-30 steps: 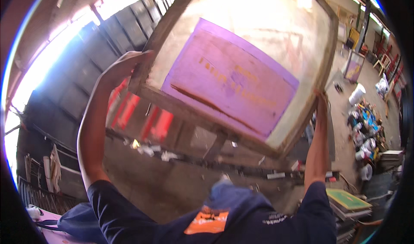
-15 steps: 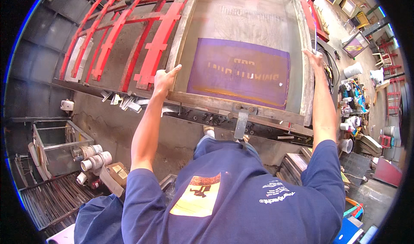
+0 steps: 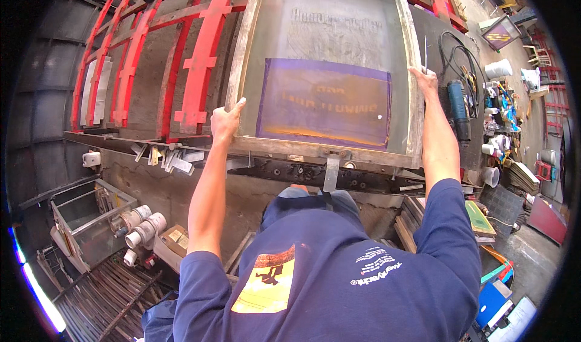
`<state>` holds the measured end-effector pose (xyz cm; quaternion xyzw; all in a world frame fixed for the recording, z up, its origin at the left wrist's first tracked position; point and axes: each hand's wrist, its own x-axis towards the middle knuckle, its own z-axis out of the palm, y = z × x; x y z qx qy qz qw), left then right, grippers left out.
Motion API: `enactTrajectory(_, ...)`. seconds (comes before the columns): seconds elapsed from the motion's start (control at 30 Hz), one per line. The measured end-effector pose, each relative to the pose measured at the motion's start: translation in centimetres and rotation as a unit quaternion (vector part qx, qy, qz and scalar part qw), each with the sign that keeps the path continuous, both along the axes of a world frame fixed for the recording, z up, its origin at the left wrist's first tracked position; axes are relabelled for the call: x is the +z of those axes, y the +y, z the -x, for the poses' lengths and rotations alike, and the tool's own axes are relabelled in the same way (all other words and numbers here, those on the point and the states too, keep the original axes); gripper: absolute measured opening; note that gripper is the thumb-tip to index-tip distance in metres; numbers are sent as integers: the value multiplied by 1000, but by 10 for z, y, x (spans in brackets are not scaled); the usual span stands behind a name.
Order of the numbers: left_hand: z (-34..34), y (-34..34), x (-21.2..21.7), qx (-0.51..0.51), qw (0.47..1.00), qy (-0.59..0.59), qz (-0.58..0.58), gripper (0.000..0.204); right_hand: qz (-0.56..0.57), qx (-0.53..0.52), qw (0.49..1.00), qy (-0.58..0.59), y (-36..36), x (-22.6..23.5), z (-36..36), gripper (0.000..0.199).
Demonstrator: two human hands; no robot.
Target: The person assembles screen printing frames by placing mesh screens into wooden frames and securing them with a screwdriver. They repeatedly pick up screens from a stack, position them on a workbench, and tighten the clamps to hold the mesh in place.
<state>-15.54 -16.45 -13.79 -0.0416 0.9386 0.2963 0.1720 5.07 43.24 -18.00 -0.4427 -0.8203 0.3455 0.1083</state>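
A wooden screen-printing frame (image 3: 290, 146) stretches out before me, its mesh carrying a purple block (image 3: 272, 103) with faint lettering. My left hand (image 3: 226, 119) is wrapped round the frame's left rail near the close corner, thumb along the top. Gripping the right rail a little farther up is my right hand (image 3: 426, 82), and a thin pale stick (image 3: 425, 53) rises beside it; whether the fingers hold that too, I cannot tell. A metal tab (image 3: 331, 175) hangs from the frame's near edge. The undersides of both grips are hidden.
Red slatted supports (image 3: 203, 64) stand on the bench to the left. A blue power tool (image 3: 460, 109) and black cable (image 3: 457, 45) lie right of the frame. Buckets (image 3: 145, 230) and a metal-framed box (image 3: 91, 221) sit low left; stacked boards (image 3: 407, 224) stand low right.
The view has shifted, and the frame with both hands now appears slightly farther left. The blue power tool has come into sight on the right. Both hands keep their grip.
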Motion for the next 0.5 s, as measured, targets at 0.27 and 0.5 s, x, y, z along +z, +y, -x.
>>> enactTrajectory(0.27,1,2,-15,-23,998,-17,-50,77,-138,-62,987,-50,-7,15,-15,63)
enactTrajectory(0.5,-12,11,7,-77,957,239,-145,48,166,53,976,127,-137,110,-81,35)
